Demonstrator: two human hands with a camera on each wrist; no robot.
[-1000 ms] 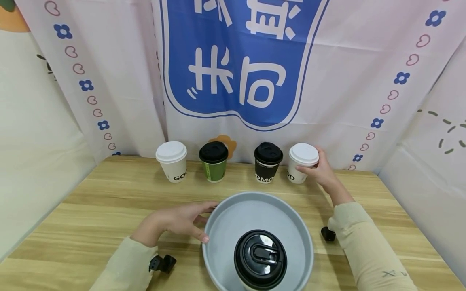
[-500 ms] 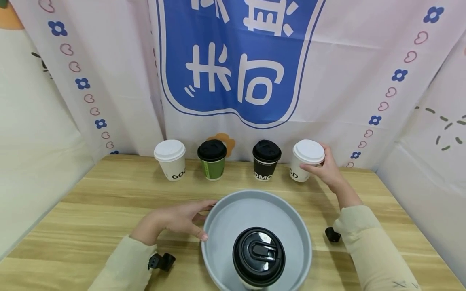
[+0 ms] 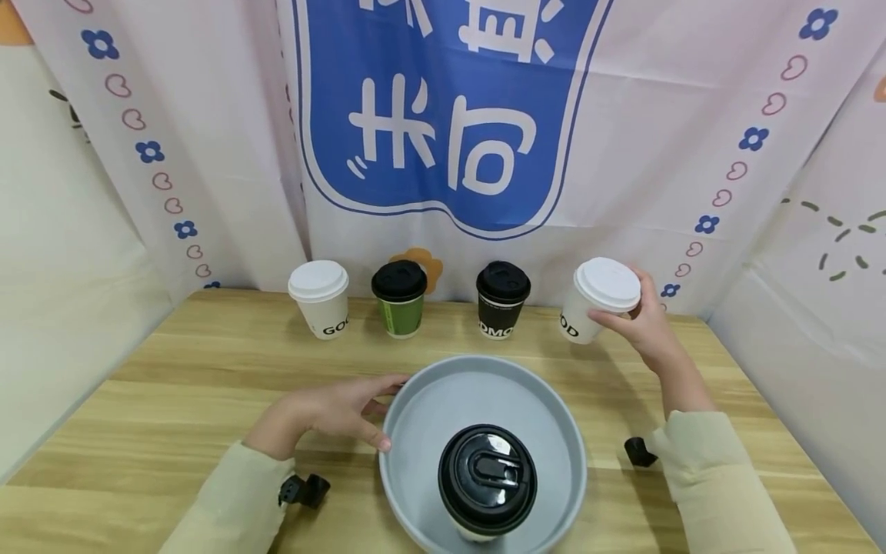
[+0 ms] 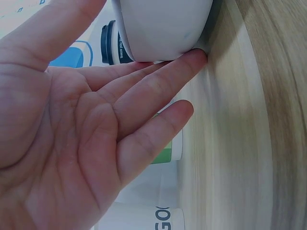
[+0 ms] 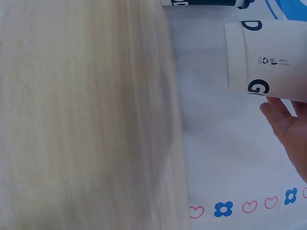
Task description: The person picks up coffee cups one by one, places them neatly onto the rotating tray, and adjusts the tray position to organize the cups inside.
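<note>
My right hand (image 3: 654,331) grips a white paper cup (image 3: 580,314) with a white lid, thumb on the near side and fingers round the far right. In the right wrist view the white cup (image 5: 276,60) is held clear of the wooden table. My left hand (image 3: 332,412) rests against the left side of a round grey tray (image 3: 522,388), thumb at its rim. The left wrist view shows the left hand's fingers (image 4: 153,91) extended, fingertips at the tray's outer wall (image 4: 163,28). On the tray stands a cup with a glossy black lid (image 3: 487,481).
Along the back of the table (image 3: 173,392) stand a white lidded cup (image 3: 321,304), a green cup (image 3: 401,312) with a black lid and a black cup (image 3: 501,304). A printed cloth (image 3: 630,154) hangs right behind them.
The right hand has raised the white cup off the table and moved it rightward, away from the black cup. The left hand stays at the tray. The head view has shifted slightly.
</note>
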